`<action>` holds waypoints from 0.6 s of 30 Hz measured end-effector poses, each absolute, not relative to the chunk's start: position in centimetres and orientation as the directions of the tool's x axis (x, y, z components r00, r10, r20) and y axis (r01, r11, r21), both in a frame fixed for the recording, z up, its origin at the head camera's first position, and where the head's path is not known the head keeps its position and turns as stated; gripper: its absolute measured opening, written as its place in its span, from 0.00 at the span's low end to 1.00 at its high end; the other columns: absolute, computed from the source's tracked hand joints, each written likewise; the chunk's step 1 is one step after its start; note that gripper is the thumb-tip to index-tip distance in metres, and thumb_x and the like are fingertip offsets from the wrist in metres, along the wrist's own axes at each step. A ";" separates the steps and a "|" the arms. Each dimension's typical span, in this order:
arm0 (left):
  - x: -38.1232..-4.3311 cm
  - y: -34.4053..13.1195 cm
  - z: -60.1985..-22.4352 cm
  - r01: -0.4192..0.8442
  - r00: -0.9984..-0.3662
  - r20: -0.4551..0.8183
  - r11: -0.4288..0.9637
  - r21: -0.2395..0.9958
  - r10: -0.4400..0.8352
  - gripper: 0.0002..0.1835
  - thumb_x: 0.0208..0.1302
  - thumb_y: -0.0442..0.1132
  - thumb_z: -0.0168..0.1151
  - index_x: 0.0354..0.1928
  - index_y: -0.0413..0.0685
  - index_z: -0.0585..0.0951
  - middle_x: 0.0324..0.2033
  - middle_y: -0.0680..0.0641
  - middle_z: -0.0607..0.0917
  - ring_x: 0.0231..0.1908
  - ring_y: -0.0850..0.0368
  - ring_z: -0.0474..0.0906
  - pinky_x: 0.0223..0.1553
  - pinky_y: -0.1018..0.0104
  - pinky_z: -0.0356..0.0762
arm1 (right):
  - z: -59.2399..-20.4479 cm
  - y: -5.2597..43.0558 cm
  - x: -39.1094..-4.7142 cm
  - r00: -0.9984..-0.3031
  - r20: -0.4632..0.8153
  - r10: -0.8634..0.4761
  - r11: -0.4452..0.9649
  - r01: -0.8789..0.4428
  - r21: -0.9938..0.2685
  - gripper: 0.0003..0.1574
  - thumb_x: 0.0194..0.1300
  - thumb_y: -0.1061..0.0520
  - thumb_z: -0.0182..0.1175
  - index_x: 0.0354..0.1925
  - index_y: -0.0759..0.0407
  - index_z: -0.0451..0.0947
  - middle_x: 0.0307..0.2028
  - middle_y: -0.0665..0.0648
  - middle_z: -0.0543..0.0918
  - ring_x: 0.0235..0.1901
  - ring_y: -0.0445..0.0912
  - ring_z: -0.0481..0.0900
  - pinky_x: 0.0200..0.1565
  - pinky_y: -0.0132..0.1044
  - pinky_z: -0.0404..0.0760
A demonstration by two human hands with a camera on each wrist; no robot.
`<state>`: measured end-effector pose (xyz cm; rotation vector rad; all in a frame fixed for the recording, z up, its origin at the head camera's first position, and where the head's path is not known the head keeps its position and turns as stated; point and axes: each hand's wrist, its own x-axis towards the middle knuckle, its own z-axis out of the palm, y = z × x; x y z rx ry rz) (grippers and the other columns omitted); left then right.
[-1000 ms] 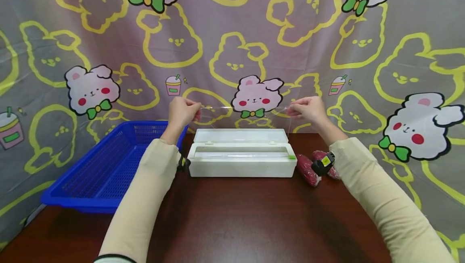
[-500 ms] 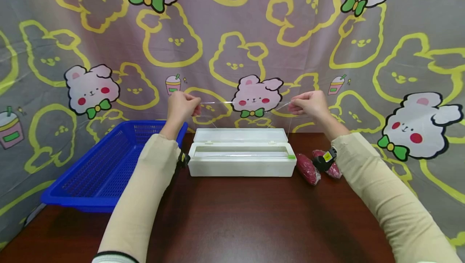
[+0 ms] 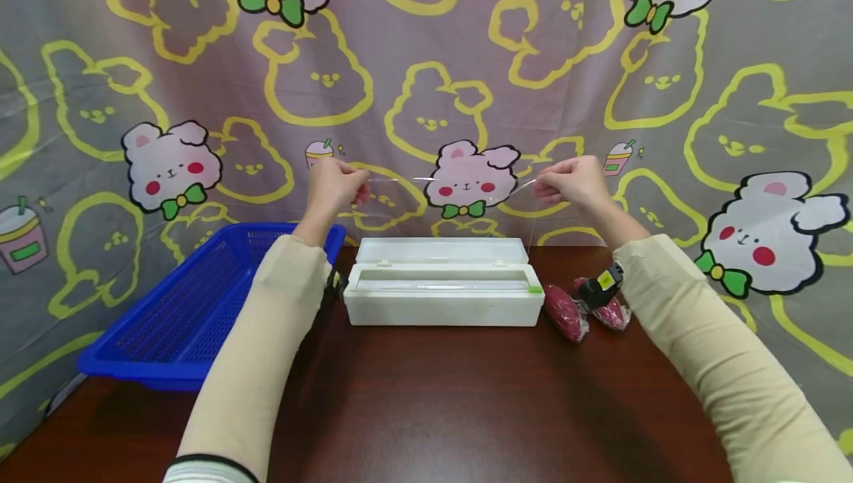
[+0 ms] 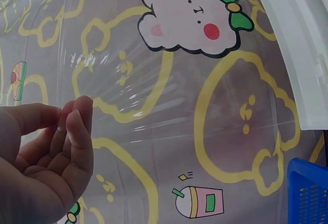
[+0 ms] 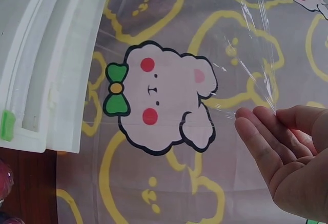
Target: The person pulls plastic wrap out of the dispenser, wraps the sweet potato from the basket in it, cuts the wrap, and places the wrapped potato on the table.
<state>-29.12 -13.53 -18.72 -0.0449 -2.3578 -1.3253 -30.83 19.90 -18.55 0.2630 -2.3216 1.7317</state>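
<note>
A clear sheet of cling film (image 4: 133,96) is stretched upright between my hands, above and behind the white cling film dispenser (image 3: 445,309). My left hand (image 3: 335,190) pinches one top corner between thumb and fingers. The opposite corner is pinched by my right hand (image 3: 574,185), and creases fan out from those fingers in the right wrist view. The film's lower part runs down toward the dispenser, whose lid (image 3: 443,250) stands tipped back. Inside its slot a pale roll shows, and a green slider (image 3: 535,290) sits at the right end.
A blue plastic basket (image 3: 140,364) stands on the left of the brown table (image 3: 460,409). Two red, film-wrapped items (image 3: 565,314) lie right of the dispenser, one partly behind the right wrist camera (image 3: 600,287). A patterned curtain (image 3: 400,16) hangs behind the table.
Both hands have risen a little, drawing the film's top edge higher above the dispenser. The dispenser, basket and red items stay where they were.
</note>
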 end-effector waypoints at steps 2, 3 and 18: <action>-29.0 -13.5 -18.5 0.235 -0.906 0.383 0.539 0.809 -0.180 0.12 0.54 0.35 0.54 0.25 0.34 0.83 0.12 0.49 0.79 0.14 0.56 0.77 0.16 0.72 0.72 | -18.3 19.9 -30.7 -0.956 0.294 -0.008 0.285 -0.284 -0.916 0.12 0.59 0.66 0.55 0.37 0.79 0.74 0.18 0.54 0.81 0.21 0.44 0.81 0.28 0.36 0.79; -28.9 -13.5 -18.5 0.235 -0.906 0.383 0.537 0.810 -0.182 0.12 0.55 0.35 0.54 0.25 0.33 0.83 0.12 0.49 0.79 0.13 0.58 0.76 0.16 0.72 0.72 | -18.3 19.9 -30.6 -0.955 0.295 -0.012 0.284 -0.286 -0.915 0.14 0.60 0.66 0.55 0.38 0.80 0.73 0.18 0.54 0.81 0.21 0.44 0.81 0.27 0.36 0.79; -28.2 -13.1 -17.5 0.282 -0.889 0.419 0.501 0.818 -0.183 0.12 0.57 0.36 0.54 0.28 0.32 0.83 0.12 0.48 0.79 0.11 0.64 0.74 0.17 0.73 0.73 | -17.1 20.4 -29.9 -0.949 0.313 -0.037 0.219 -0.313 -0.924 0.06 0.59 0.67 0.55 0.27 0.68 0.77 0.17 0.54 0.81 0.20 0.45 0.81 0.26 0.36 0.79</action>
